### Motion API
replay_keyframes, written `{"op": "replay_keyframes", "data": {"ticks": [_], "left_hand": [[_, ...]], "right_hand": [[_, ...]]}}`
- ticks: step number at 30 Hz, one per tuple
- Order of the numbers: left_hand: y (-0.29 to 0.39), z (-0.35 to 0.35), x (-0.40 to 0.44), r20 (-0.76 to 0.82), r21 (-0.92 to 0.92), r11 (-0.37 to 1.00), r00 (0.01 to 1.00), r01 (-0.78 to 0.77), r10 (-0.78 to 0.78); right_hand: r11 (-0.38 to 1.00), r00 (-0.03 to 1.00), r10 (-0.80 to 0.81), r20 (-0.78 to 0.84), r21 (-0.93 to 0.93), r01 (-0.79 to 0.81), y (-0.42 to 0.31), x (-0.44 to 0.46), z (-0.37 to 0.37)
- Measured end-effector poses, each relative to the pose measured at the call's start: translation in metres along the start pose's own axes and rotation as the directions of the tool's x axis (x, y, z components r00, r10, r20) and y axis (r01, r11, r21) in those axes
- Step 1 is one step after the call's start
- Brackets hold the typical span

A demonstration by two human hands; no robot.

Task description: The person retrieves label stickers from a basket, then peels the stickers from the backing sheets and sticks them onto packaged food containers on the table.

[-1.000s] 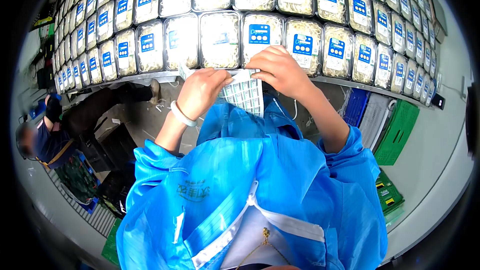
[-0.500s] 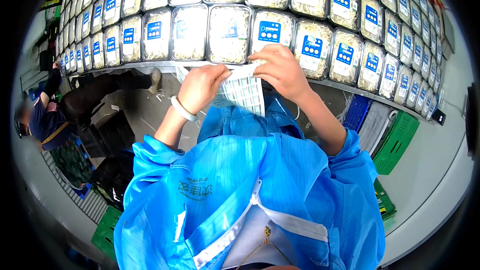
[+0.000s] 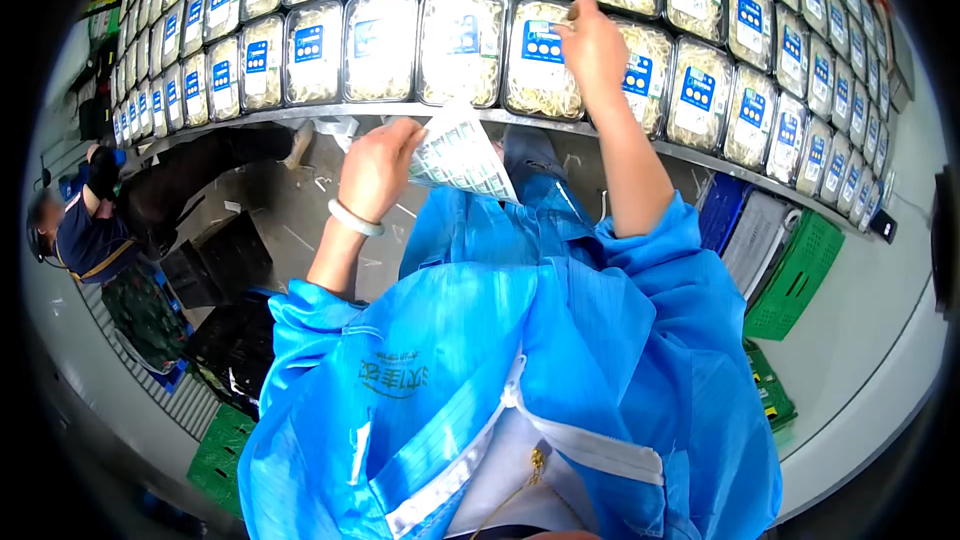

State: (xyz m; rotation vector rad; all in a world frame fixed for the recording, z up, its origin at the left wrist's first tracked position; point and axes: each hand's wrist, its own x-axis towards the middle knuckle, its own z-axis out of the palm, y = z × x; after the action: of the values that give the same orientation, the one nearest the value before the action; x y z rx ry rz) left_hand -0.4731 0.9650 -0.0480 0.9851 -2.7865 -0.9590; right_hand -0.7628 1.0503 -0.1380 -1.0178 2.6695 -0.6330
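Observation:
My left hand, with a pale bracelet at the wrist, pinches the edge of a sheet of small printed stickers. The sheet hangs over the front of the table, its far corner near a pack. My right hand reaches over the front row, fingers pinched at the upper right of a pack of pale sprouts with a blue and white label. Anything small between those fingertips is hidden. Beside that hand is another sprout pack, partly covered by my wrist.
Rows of similar sprout packs cover the table up to its metal front edge. Green crates stand below at the right, with a blue crate near them. Another person is at the left, by black crates.
My right hand has left the sticker sheet and moved forward onto a pack in the front row. My left hand keeps the sheet, now slightly further left.

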Motion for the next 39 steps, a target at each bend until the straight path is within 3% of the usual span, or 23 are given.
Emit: {"op": "replay_keyframes", "data": {"ticks": [1,4,6,7,9,10,14,17,18,21,22,25,28,31,34,37,39], "left_hand": [[-0.005,-0.003,-0.003,0.018,-0.005,0.999,0.999,0.032,-0.032],[-0.019,-0.013,-0.014,-0.003,0.005,0.994,0.994,0.106,-0.106],[-0.033,-0.019,-0.021,0.003,0.018,0.990,0.991,0.137,-0.137],[-0.036,-0.022,-0.024,-0.005,0.006,0.990,0.990,0.144,-0.144],[-0.039,-0.025,-0.026,-0.006,0.010,0.989,0.989,0.149,-0.149],[-0.038,-0.024,-0.027,0.000,0.022,0.989,0.989,0.149,-0.149],[-0.041,-0.017,-0.027,0.052,0.077,0.994,0.995,0.078,-0.082],[-0.039,-0.006,-0.025,0.089,0.070,0.997,0.995,0.042,-0.048],[-0.038,-0.003,-0.025,0.082,0.096,0.995,0.996,0.008,-0.016],[-0.033,-0.006,-0.026,0.087,0.147,0.988,0.996,-0.044,0.032],[-0.033,-0.008,-0.028,0.090,0.153,0.987,0.996,-0.040,0.026],[-0.036,-0.009,-0.029,0.100,0.165,0.985,0.995,-0.046,0.029],[-0.038,-0.006,-0.031,0.107,0.166,0.983,0.993,-0.076,0.059],[-0.033,-0.006,-0.033,0.104,0.129,0.985,0.989,-0.119,0.106],[-0.034,-0.010,-0.040,0.102,0.149,0.983,0.990,-0.110,0.095],[-0.039,-0.013,-0.050,0.084,0.157,0.980,0.991,-0.121,0.109],[-0.047,-0.010,-0.057,0.092,0.156,0.983,0.992,-0.097,0.083]], "right_hand": [[0.997,0.999,-0.022,-0.037,0.076,0.025,0.006,-0.004,-0.010],[0.890,0.970,-0.120,0.211,0.455,0.011,0.022,-0.052,-0.048],[0.891,0.883,-0.220,0.416,0.454,0.008,0.043,-0.098,-0.054],[0.895,0.788,-0.232,0.570,0.442,-0.056,0.060,-0.118,-0.049],[0.972,0.713,-0.215,0.667,0.214,0.093,0.108,-0.164,-0.017],[0.991,0.726,-0.119,0.678,0.039,0.126,0.122,-0.184,-0.008],[0.984,0.709,0.144,0.690,-0.027,-0.173,0.144,-0.230,0.040],[0.998,0.767,0.045,0.640,0.009,-0.066,0.144,-0.249,0.073],[0.998,0.724,0.043,0.689,0.006,-0.065,0.146,-0.249,0.077],[0.966,0.760,0.089,0.644,0.129,-0.223,0.171,-0.245,0.070],[0.944,0.828,0.065,0.556,0.235,-0.232,0.190,-0.245,0.067],[0.868,0.850,0.278,0.448,0.261,-0.422,0.231,-0.244,0.048],[0.916,0.812,0.152,0.563,0.228,-0.329,0.214,-0.246,0.038],[0.973,0.613,0.082,0.786,0.069,-0.218,0.172,-0.257,0.038],[0.997,0.485,0.077,0.871,-0.065,-0.041,0.164,-0.271,0.042],[0.990,0.439,-0.059,0.896,0.109,-0.090,0.179,-0.272,0.043],[0.947,0.463,-0.159,0.872,0.267,-0.179,0.195,-0.273,0.040]]}}
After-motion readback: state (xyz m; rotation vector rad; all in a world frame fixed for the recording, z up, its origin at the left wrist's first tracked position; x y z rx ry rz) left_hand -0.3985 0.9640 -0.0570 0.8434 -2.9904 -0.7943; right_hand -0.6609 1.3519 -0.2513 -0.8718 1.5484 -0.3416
